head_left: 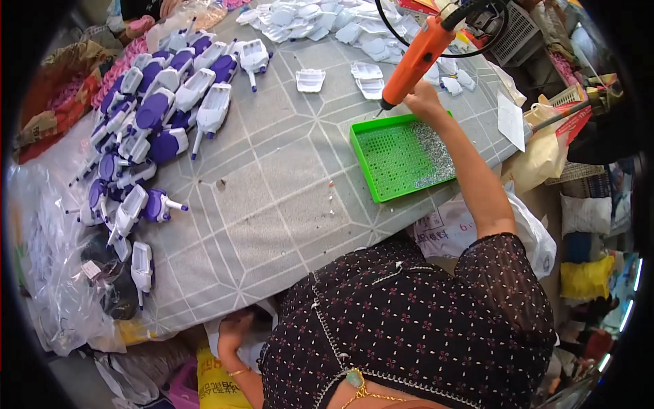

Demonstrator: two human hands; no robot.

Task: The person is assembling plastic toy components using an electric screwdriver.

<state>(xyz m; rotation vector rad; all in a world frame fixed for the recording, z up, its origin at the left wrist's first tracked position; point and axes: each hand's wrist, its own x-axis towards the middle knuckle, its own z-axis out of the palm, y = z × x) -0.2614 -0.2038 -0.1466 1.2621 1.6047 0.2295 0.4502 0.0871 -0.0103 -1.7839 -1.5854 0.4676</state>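
Observation:
My left hand (234, 334) is down below the table's near edge, beside a white bag or cloth, and its fingers are smeared by motion. My right hand (424, 102) is beyond the far rim of a green tray (364, 163), with its fingers largely hidden behind an orange electric screwdriver (417, 61). Whether that hand touches the screwdriver cannot be told. The driver slants with its tip down, a black cord at its top. Small silvery screws (436, 160) lie heaped on the tray's right side. White plastic shells (368, 80) lie just left of the driver.
A pile of white and purple plastic housings with handles (160, 109) covers the table's left side. Many flat white pieces (327, 20) are heaped at the far edge. A single white shell (310, 80) lies apart. Clear plastic bags (54, 266) hang at the left, a white card (511, 120) at right.

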